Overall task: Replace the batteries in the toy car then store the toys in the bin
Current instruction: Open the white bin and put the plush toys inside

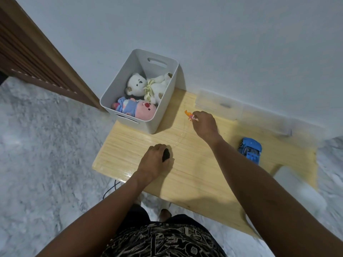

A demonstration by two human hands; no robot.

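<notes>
While we look down from the head camera, we see a low wooden table [194,173] standing against a pale wall, with a marbled floor around it. At the table's far left corner stands a white bin [163,108] with handle slots, and inside it lie a white teddy bear [138,84] toward the far side and a pink-faced plush in blue [141,109] toward the near side. Our left hand [155,162] rests near the table's left edge, fingers curled round a small dark object [166,154] whose kind we cannot tell. Our right hand [205,125] reaches toward the middle of the far edge, just beside the bin's right wall, and pinches a small orange toy [189,114] between its fingertips; the toy's shape is too small to make out. Near the table's right edge sits the blue toy car [250,150], well apart from both hands and outside the bin. Along the far edge, against the wall, lies a clear plastic box [219,103]. At the bottom of the view we see a patterned dark garment [163,240].
</notes>
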